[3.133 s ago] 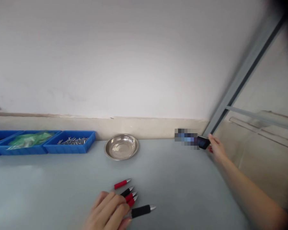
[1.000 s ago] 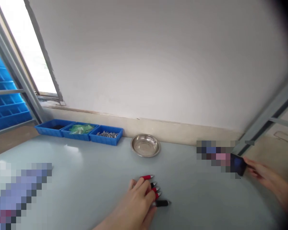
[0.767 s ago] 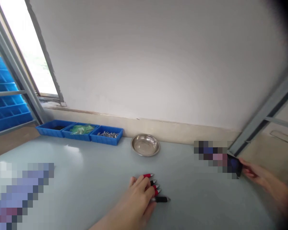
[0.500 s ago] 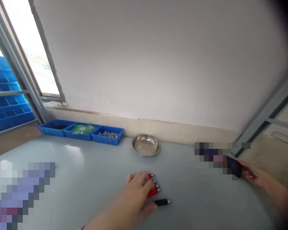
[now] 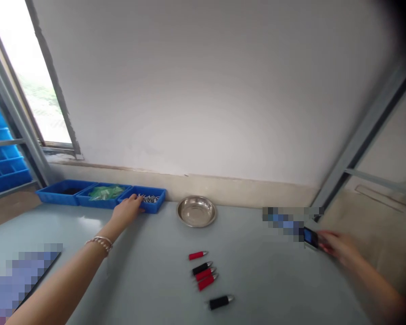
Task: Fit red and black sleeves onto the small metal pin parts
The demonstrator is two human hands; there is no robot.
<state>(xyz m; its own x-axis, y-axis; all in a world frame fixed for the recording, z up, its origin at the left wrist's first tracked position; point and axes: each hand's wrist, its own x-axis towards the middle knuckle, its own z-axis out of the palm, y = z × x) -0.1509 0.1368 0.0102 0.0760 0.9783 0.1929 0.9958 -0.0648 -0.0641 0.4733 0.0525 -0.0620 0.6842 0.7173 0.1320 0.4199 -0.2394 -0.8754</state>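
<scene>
My left hand [image 5: 127, 211] reaches over the front rim of a blue bin [image 5: 152, 208] that holds thin metal pieces [image 5: 150, 198]. Its fingers are stretched out and apart at the pieces; nothing shows in them. Over at the right, my right hand [image 5: 331, 243] grips a small dark device with a screen [image 5: 310, 238] by its edge. Several pen front sections with silver tips lie on the table, among them a red one [image 5: 196, 256], a black one [image 5: 202, 268] and a black one nearer me [image 5: 219, 302].
Left of the metal pieces stand a bin with a green plastic bag [image 5: 106, 192] and another blue bin [image 5: 66, 192]. A round steel dish [image 5: 196, 212] sits by the wall. Metal posts [image 5: 358, 140] rise at both sides. Blurred-out items lie right and front left.
My left hand has left the pen sections and moved up and left to the bin of metal pieces. The pen sections now lie uncovered. My right hand keeps hold of the device.
</scene>
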